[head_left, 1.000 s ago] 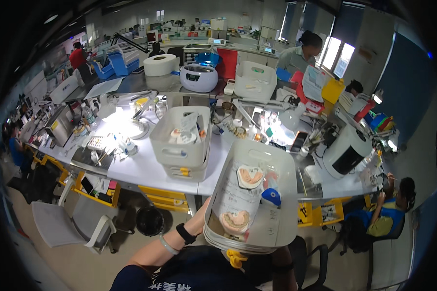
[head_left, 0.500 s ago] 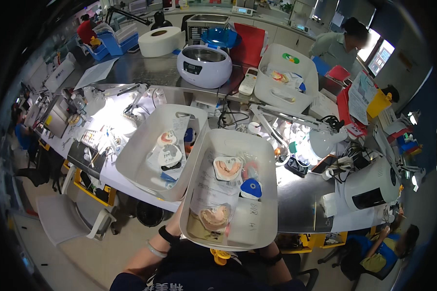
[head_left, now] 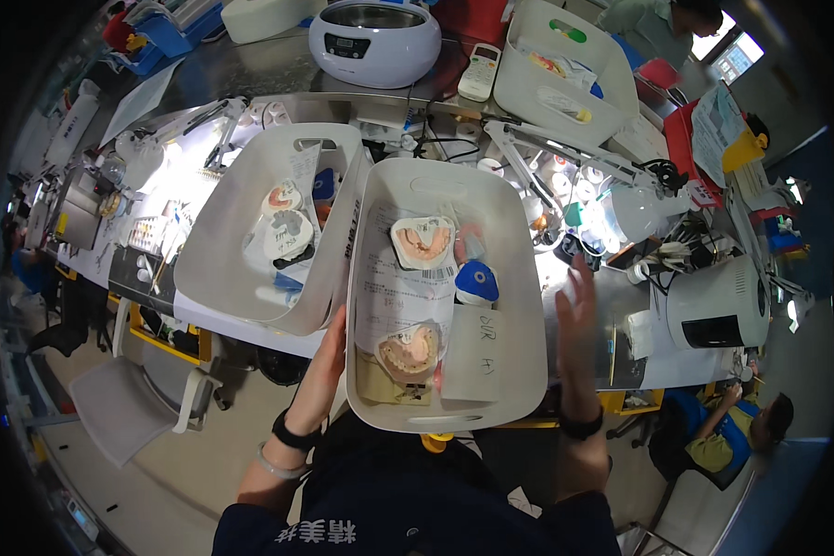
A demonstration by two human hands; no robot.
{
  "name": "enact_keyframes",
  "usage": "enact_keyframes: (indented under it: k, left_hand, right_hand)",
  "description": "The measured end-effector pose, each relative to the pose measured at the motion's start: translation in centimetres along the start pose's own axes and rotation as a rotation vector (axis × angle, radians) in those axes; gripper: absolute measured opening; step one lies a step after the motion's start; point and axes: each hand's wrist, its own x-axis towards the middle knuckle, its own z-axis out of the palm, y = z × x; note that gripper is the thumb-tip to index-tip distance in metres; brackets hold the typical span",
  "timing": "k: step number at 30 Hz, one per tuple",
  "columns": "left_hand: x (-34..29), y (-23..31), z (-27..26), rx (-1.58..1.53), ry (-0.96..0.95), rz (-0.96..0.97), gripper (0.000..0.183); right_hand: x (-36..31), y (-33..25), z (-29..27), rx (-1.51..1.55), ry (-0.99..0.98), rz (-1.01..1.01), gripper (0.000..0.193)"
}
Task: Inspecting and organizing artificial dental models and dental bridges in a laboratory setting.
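In front of me a white plastic tray point(head_left: 514, 371) rests at the bench's front edge. It holds two dental models, an upper one point(head_left: 423, 243) and a lower one point(head_left: 408, 352), plus a blue-and-white piece point(head_left: 476, 282), a printed sheet point(head_left: 385, 278) and a white card box point(head_left: 473, 352) with handwriting. My left hand point(head_left: 324, 375) lies along the tray's left wall, fingers straight, the tips partly hidden. Off the tray's right side, my right hand point(head_left: 579, 324) is raised and apart from it, fingers stretched out and slightly blurred. A second white tray point(head_left: 222, 278) with dental models stands directly left.
Behind the trays are an ultrasonic cleaner point(head_left: 375, 46), a remote control point(head_left: 479, 72) and a third white tray point(head_left: 519, 93). A lamp point(head_left: 621, 213) and a white appliance point(head_left: 713, 306) stand right. A chair point(head_left: 125, 403) is at lower left; people are at right.
The tray, earlier held between both hands, now sits further forward at the bench edge. My right hand has come off it to the right; my left hand remains alongside. The view has tilted down.
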Motion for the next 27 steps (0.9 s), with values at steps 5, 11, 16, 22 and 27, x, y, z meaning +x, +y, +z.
enact_keyframes:
  k: [5,11,16,22,27]
  left_hand:
    - [-5.6,5.6,2.5,0.888,-0.029,0.654,0.055]
    - [-5.4,6.8,2.2,1.011,-0.224,0.750,0.023]
    - [-5.3,6.2,1.5,0.992,-0.251,0.773,0.023]
    - [-5.2,6.0,1.9,1.009,-0.221,0.807,0.022]
    - [-5.4,6.2,2.2,1.019,-0.168,0.750,0.019]
  right_hand:
    - [1.4,-10.9,5.2,-0.749,-0.944,-0.474,0.062]
    - [-2.8,-4.7,12.3,-1.277,-1.301,-0.508,0.059]
    - [-2.0,-4.9,12.6,-1.228,-1.301,-0.492,0.045]
    - [1.4,-6.5,11.3,-0.937,-1.296,-0.344,0.046]
    - [4.9,-12.0,4.8,-0.535,-1.008,-0.109,0.052]
